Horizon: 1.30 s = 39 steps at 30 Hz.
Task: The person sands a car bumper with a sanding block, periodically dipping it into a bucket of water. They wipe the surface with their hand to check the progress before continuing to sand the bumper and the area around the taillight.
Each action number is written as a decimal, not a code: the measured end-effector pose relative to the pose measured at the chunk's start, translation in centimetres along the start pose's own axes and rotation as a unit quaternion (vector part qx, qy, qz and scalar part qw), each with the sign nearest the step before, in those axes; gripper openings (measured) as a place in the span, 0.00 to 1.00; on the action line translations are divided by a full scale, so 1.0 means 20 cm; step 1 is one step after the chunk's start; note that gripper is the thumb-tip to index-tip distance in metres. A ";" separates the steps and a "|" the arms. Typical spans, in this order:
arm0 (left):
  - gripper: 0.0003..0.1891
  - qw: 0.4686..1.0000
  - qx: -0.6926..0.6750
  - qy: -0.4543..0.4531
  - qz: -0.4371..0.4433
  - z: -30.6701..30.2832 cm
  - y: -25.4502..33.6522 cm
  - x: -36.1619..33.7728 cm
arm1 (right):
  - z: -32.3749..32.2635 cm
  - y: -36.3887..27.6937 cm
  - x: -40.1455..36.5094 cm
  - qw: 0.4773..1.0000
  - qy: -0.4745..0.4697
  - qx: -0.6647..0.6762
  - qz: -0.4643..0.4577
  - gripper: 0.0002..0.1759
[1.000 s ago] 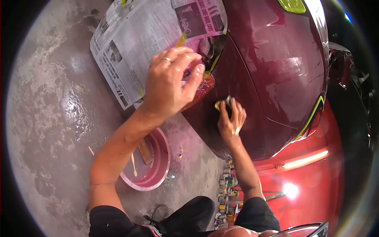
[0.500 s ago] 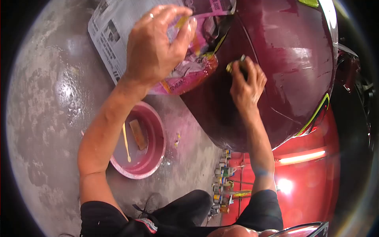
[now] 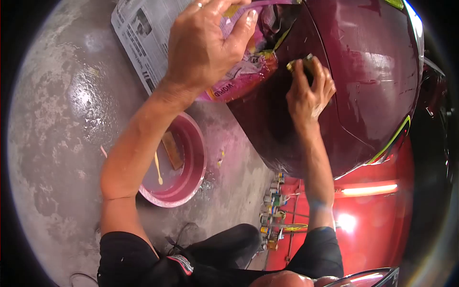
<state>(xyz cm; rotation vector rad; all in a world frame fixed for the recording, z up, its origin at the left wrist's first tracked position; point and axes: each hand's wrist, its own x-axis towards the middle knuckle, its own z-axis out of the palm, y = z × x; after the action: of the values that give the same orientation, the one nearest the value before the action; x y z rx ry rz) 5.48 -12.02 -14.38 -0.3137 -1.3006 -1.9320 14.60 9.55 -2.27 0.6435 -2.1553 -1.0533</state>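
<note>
My right hand (image 3: 311,95) grips a small dark pad (image 3: 290,66) with a yellowish end, held against the wet, dark maroon car panel (image 3: 267,115) just beside its seam. My left hand (image 3: 205,52) hovers over or rests near newspaper masking (image 3: 138,45) stained pink; contact cannot be made out. Its thumb and fingers are curved but apart, with nothing visible between them, and the fingertips are partly cut off by the top edge. Torn, pink-soaked paper (image 3: 246,79) hangs along the panel's edge, below the left thumb.
A pink basin (image 3: 198,158) of cloudy water stands on the wet concrete floor (image 3: 57,158), holding a brownish block (image 3: 173,152) and a pale stick (image 3: 158,170). Several cans (image 3: 267,215) line the red wall (image 3: 368,210). My bent knee (image 3: 246,239) is near.
In the picture, the car panel, newspaper and both hands have shifted slightly right and up, as has the basin. The right hand still holds the pad against the panel.
</note>
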 end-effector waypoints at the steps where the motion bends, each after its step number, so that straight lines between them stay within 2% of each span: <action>1: 0.10 1.000 -0.002 0.017 -0.011 0.00 -0.03 0.01 | 0.02 -0.04 0.03 1.000 0.021 0.004 -0.005 0.17; 2: 0.10 1.000 0.000 0.024 -0.008 0.00 -0.03 0.00 | 0.07 -0.12 -0.13 0.997 -0.045 -0.023 -0.057 0.17; 3: 0.10 1.000 0.007 0.012 0.016 0.01 -0.02 -0.01 | 0.22 -0.19 -0.41 0.981 -0.196 0.008 -0.011 0.16; 4: 0.10 0.999 0.014 -0.003 0.040 0.01 0.00 -0.01 | 0.18 -0.25 -0.40 0.986 -0.093 0.036 -0.135 0.16; 5: 0.11 0.996 0.029 -0.006 0.080 0.01 0.01 -0.01 | 0.17 -0.25 -0.35 0.987 -0.097 0.043 -0.124 0.17; 6: 0.11 0.996 0.032 -0.006 0.080 0.00 0.02 -0.01 | 0.13 -0.24 -0.31 0.987 -0.110 0.051 -0.108 0.18; 8: 0.11 0.999 0.002 -0.015 0.046 0.00 0.03 0.00 | 0.03 -0.13 -0.16 0.985 -0.163 0.058 -0.014 0.20; 10: 0.12 0.999 0.005 -0.011 0.043 0.02 0.00 -0.02 | -0.03 0.01 0.09 0.999 0.008 -0.050 -0.016 0.21; 13: 0.11 0.999 0.003 -0.021 -0.029 0.05 -0.01 -0.05 | 0.01 -0.04 0.00 1.000 -0.015 0.002 -0.017 0.19; 15: 0.11 1.000 0.013 -0.016 0.011 0.05 0.00 -0.06 | 0.09 -0.15 -0.34 0.988 -0.102 0.019 -0.119 0.17; 16: 0.11 0.998 0.025 -0.025 0.045 0.05 0.01 -0.06 | 0.12 -0.15 -0.39 0.985 -0.104 0.014 -0.140 0.18; 18: 0.11 0.998 0.027 -0.037 0.053 0.06 0.02 -0.06 | 0.05 -0.10 -0.22 0.989 -0.110 0.024 -0.101 0.17; 20: 0.09 0.999 0.004 0.014 0.047 0.07 -0.01 -0.04 | -0.02 0.01 0.12 0.999 -0.020 -0.029 -0.029 0.18; 23: 0.09 0.999 0.003 0.017 0.028 0.06 -0.03 -0.04 | -0.02 0.03 0.18 0.999 0.003 -0.036 -0.015 0.19; 26: 0.09 0.999 0.006 0.024 0.027 0.02 0.00 -0.03 | 0.06 -0.10 -0.28 0.999 -0.037 0.004 -0.038 0.20; 28: 0.12 0.997 0.023 -0.031 0.059 -0.02 0.02 0.00 | 0.09 -0.12 -0.31 1.000 -0.019 0.019 -0.017 0.22; 30: 0.11 0.999 0.003 -0.025 0.043 -0.03 0.03 0.02 | 0.11 -0.12 -0.16 0.998 0.044 0.038 0.024 0.24; 32: 0.10 0.999 0.026 0.007 0.035 -0.04 0.04 0.03 | 0.14 -0.15 -0.03 0.997 0.044 -0.026 0.054 0.26; 34: 0.10 1.000 0.007 0.006 0.012 -0.03 0.04 0.01 | 0.12 -0.16 -0.09 0.994 0.072 0.012 0.076 0.24; 36: 0.10 0.999 0.009 0.017 0.044 -0.01 0.06 0.02 | 0.11 -0.19 -0.35 0.993 0.059 -0.012 0.098 0.24; 37: 0.10 0.998 0.022 0.006 0.066 -0.01 0.06 0.02 | 0.12 -0.20 -0.45 0.995 0.034 -0.035 0.082 0.24; 39: 0.10 0.998 0.014 -0.007 0.063 0.00 0.06 0.01 | 0.10 -0.16 -0.37 0.998 0.026 -0.024 0.054 0.24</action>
<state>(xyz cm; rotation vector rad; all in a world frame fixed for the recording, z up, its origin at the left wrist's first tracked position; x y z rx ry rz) 6.26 -12.32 -13.44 -0.3874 -1.2853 -1.8071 18.59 13.75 -8.24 0.5202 -2.0884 -1.0163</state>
